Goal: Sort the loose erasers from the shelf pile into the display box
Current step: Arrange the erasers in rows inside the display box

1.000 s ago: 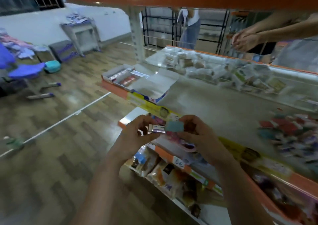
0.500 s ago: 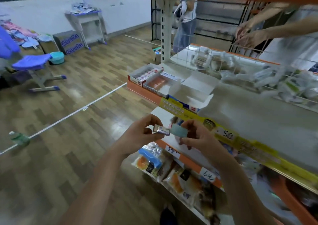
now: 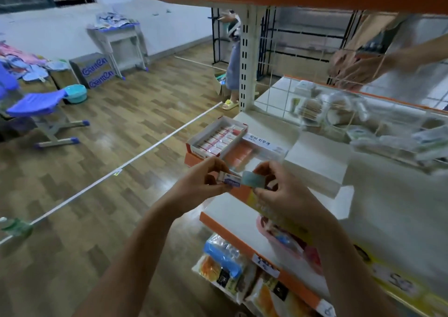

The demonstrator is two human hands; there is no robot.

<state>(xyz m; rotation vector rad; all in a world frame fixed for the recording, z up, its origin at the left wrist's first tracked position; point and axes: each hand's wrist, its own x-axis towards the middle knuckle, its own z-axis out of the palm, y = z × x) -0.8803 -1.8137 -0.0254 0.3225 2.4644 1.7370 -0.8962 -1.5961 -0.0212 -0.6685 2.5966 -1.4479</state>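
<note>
My left hand (image 3: 203, 183) pinches a small white-and-purple wrapped eraser (image 3: 230, 179) at its left end. A teal eraser (image 3: 251, 178) is held end to end against it by the fingers of my right hand (image 3: 278, 190). Both hands hover at the shelf's front left corner, just below the open display box (image 3: 194, 144), whose left tray holds a row of red-and-white erasers (image 3: 221, 138). An orange tray (image 3: 240, 155) lies beside that row, with the white lid (image 3: 265, 144) behind it. The loose eraser pile is out of view.
The white shelf (image 3: 388, 207) runs to the right, with a wire divider (image 3: 315, 103) and blurred packets behind it. Another person's hands (image 3: 356, 70) reach in at the far right. Snack packs (image 3: 225, 268) fill the lower shelf. A purple stool (image 3: 41, 105) stands on the wood floor.
My head turned left and nearer, so the display box now sits right above my hands. Both hands kept hold of their erasers, end to end.
</note>
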